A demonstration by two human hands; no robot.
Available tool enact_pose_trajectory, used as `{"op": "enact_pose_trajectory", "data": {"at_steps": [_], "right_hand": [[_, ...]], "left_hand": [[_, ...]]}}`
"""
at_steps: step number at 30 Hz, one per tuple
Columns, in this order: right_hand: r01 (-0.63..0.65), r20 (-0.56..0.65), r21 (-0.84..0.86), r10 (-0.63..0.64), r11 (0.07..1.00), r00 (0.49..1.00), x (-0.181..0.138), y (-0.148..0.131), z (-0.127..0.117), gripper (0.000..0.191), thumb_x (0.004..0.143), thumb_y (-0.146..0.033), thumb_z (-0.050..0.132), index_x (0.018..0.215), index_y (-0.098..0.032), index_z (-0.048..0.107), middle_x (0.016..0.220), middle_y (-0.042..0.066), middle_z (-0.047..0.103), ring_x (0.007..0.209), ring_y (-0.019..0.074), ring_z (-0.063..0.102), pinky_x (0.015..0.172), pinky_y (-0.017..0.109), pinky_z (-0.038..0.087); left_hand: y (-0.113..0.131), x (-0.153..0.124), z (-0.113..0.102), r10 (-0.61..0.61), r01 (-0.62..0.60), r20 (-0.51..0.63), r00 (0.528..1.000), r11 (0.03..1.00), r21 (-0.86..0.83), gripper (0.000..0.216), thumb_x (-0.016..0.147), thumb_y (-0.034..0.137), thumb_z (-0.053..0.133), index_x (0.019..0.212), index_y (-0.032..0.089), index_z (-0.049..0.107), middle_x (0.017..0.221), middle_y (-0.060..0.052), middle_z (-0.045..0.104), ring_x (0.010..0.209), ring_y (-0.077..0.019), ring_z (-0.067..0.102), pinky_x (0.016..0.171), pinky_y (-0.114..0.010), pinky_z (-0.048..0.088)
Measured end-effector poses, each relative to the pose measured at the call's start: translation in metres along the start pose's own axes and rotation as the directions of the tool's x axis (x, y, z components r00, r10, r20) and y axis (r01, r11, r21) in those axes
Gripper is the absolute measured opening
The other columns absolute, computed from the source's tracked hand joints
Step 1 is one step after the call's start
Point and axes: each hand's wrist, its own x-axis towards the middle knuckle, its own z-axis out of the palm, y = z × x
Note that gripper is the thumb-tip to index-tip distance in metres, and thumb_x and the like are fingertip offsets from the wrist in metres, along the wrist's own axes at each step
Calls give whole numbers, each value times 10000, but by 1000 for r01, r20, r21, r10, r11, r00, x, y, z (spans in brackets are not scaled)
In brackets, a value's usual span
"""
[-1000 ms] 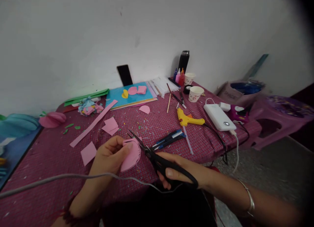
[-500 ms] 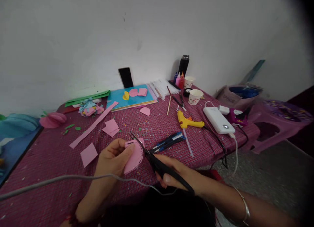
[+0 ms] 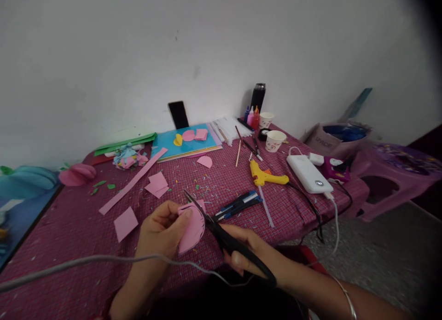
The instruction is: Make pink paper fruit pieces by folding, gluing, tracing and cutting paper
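Observation:
My left hand (image 3: 160, 230) pinches a folded pink paper piece (image 3: 192, 227) with a rounded edge, held just above the table's near edge. My right hand (image 3: 249, 254) grips black scissors (image 3: 226, 237) by the handles. The blades are open and straddle the top of the pink piece, tips pointing up and left. A thin grey cable (image 3: 86, 260) crosses in front of my left wrist.
A table with a maroon checked cloth (image 3: 79, 228) holds pink paper squares (image 3: 125, 223), a long pink strip (image 3: 133, 182), pens (image 3: 238, 202), a yellow glue gun (image 3: 264, 176), a white power bank (image 3: 308, 173), paper cups (image 3: 275, 140), glue bottles, a flask and coloured paper sheets (image 3: 186, 142). A purple stool (image 3: 397, 170) stands at right.
Both hands with the paper and scissors have shifted slightly right and down in view as the camera tilted; the scissors stay at the pink piece's edge.

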Motion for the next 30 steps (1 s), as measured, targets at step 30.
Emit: {"op": "enact_pose_trajectory", "data": {"at_steps": [30], "right_hand": [[-8,15,-91,10,996,1000,-8,-4,-12,561,806,-598,581,1114,-130,573,583,-73,364,463,43,284,407,177,215]], "left_hand": [[1,11,-9,-74,81,165,984,996,-37,329,530,299,816,552,162,517,484,33,564,391,-68,466,393,-172,337]]}}
